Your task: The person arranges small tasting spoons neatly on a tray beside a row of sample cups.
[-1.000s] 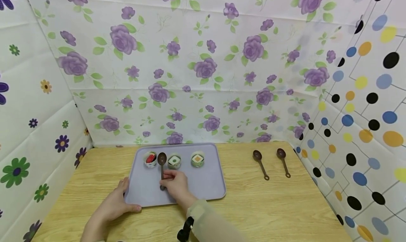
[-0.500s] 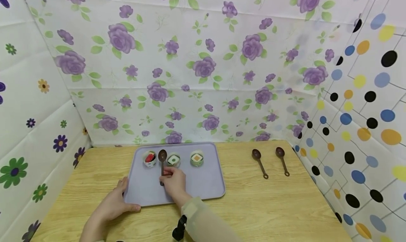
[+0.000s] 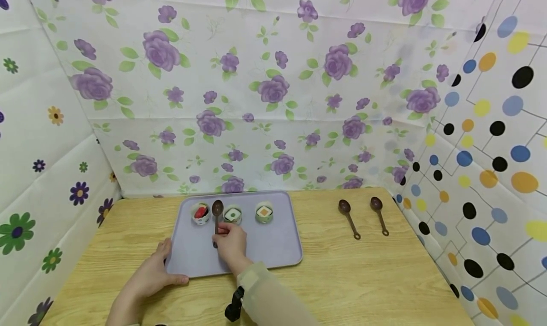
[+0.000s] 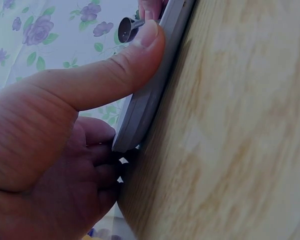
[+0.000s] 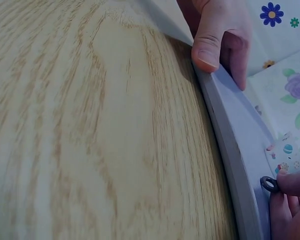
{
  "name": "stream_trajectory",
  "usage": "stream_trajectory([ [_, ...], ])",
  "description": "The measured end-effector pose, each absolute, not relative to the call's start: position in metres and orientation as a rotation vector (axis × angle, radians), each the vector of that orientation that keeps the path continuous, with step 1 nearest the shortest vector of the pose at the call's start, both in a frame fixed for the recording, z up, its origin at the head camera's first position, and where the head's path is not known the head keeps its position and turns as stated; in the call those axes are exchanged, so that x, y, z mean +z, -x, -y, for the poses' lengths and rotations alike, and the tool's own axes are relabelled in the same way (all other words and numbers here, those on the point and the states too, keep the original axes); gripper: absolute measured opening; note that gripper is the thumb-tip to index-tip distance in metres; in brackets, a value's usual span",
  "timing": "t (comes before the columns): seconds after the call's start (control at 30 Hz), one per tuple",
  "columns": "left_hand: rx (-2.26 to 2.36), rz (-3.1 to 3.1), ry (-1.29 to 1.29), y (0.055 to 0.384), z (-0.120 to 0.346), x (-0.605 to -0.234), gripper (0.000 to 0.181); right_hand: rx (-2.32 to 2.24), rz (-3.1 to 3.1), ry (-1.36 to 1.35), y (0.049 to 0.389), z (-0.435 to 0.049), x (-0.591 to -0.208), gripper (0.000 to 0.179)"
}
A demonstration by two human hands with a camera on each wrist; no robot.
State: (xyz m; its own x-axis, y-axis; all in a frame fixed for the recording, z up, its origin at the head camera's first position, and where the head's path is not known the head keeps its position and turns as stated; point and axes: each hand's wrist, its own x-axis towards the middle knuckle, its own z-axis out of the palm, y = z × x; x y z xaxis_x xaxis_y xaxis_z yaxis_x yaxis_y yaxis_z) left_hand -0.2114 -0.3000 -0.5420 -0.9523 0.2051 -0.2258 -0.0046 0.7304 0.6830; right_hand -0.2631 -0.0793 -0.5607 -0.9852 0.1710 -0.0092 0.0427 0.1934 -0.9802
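Observation:
My right hand pinches the handle of a brown spoon over a lavender tray. The spoon's bowl points away, between two small cups. In the right wrist view, the ring end of this spoon shows beside my thumb. My left hand grips the tray's near left corner, thumb along the front edge and fingers at the left side. Along the tray's back stand a cup with red-topped sushi, a cup with green-centred sushi and a cup with orange-centred sushi.
Two more brown spoons lie on the wooden table to the right of the tray: one spoon nearer it, another spoon farther right. Patterned cloth walls enclose the table at the back and sides.
My right hand and the spoon have shifted slightly away from me on the tray. The left hand keeps its place at the corner. The whole head view has drifted slightly.

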Motion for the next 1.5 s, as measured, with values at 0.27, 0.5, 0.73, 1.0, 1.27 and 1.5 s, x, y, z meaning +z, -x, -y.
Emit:
stream_trajectory([
  [0.27, 1.036, -2.655, -0.16, 0.2124, 0.2992, -0.5429, 0.148, 1.832, 2.357, 0.21, 0.2675, 0.0832, -0.5585, 0.023],
  [0.5, 1.029, -2.657, -0.16, 0.2134, 0.2982, -0.5419, 0.147, 1.766, 2.418, 0.207, 0.2696, 0.0844, -0.5577, 0.022],
  [0.73, 1.038, -2.652, -0.155, 0.2132, 0.2993, -0.5435, 0.149, 1.708, 2.455, 0.177, 0.2699, 0.0856, -0.5566, 0.017],
  [1.0, 1.035, -2.655, -0.148, 0.2116, 0.2997, -0.5425, 0.147, 1.618, 2.501, 0.124, 0.2684, 0.0853, -0.5565, 0.013],
  [1.27, 1.022, -2.655, -0.146, 0.2109, 0.3005, -0.5415, 0.145, 1.535, 2.542, 0.094, 0.2702, 0.0868, -0.5613, 0.01],
  [1.5, 1.021, -2.66, -0.148, 0.2119, 0.3008, -0.5437, 0.146, 1.499, 2.557, 0.089, 0.2708, 0.0863, -0.5631, 0.013],
])
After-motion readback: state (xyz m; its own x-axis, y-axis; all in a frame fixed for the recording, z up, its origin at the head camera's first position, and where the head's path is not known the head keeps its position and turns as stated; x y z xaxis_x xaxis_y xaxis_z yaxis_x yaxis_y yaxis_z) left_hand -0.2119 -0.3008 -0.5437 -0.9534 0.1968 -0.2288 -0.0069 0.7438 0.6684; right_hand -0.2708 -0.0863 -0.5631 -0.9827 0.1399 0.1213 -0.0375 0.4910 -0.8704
